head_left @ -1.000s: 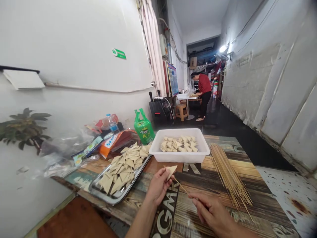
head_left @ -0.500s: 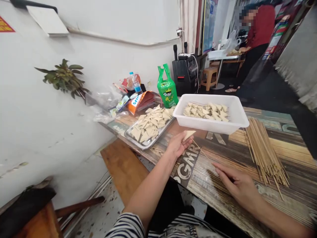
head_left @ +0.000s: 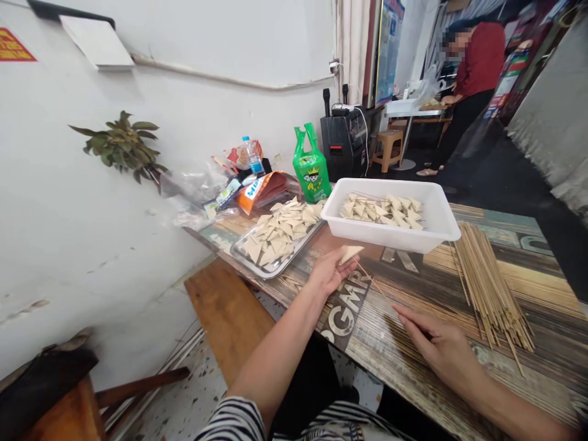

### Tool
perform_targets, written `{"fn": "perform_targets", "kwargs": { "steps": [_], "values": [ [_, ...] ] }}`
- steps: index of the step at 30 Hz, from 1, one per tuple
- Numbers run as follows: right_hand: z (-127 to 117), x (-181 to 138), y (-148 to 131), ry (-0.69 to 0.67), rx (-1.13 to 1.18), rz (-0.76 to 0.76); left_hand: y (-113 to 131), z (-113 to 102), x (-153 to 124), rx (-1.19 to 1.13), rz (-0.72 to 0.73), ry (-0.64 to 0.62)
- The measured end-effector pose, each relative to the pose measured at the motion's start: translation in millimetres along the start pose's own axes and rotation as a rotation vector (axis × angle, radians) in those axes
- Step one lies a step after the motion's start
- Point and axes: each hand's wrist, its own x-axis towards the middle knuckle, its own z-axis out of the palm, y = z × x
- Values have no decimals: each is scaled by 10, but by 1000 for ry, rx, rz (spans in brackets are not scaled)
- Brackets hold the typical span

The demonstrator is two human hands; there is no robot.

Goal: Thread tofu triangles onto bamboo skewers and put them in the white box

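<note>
Pinched in the fingers of my left hand (head_left: 331,269) is a pale triangular tofu slice (head_left: 351,253). My right hand (head_left: 441,343) grips a thin bamboo skewer (head_left: 374,283) near its lower end. The skewer slants up to the left, and its far end meets the slice at my left fingers; how deep it goes in I cannot tell. Left of my left hand, a metal tray (head_left: 271,271) bears a heap of similar triangles (head_left: 285,229). Beyond my hands stands a white plastic tub (head_left: 390,236) with skewered triangles (head_left: 399,211) inside.
A bundle of bamboo skewers (head_left: 493,282) lies on the table's right side. Behind the tray are a green bag (head_left: 312,174), a water bottle (head_left: 253,158) and plastic packages (head_left: 261,190). A black speaker (head_left: 343,141) stands beyond. In the background a person (head_left: 480,73) bends over another table.
Both hands hold nearly the same pose, with the slice and skewer still together. The view has shifted slightly, and the person in the background has moved a little.
</note>
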Motion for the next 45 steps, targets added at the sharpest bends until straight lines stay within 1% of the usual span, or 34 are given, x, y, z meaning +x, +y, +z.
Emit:
{"fn": "perform_targets", "kwargs": {
  "steps": [6,12,18,23,30,34,45],
  "values": [
    [-2,-4,4,-12,-11,-16,-13,-9,1,25,0,-18],
    [-12,-13,-8,-24,-25,-12,-24,1,-25,76,34,-56],
    [-9,-22,-15,-18,-28,-25,-5,-2,-10,55,59,-15],
    [-22,-10,-35,-7,-34,-57,-6,-11,1,40,51,-3],
    [-8,-21,1,-40,-41,-2,-11,-13,7,49,52,-15],
    [-5,-23,26,-49,-49,-1,-18,-21,14,50,56,-13],
    [8,-1,13,-32,-46,5,-31,-15,-29,122,64,-64]
  ]
}}
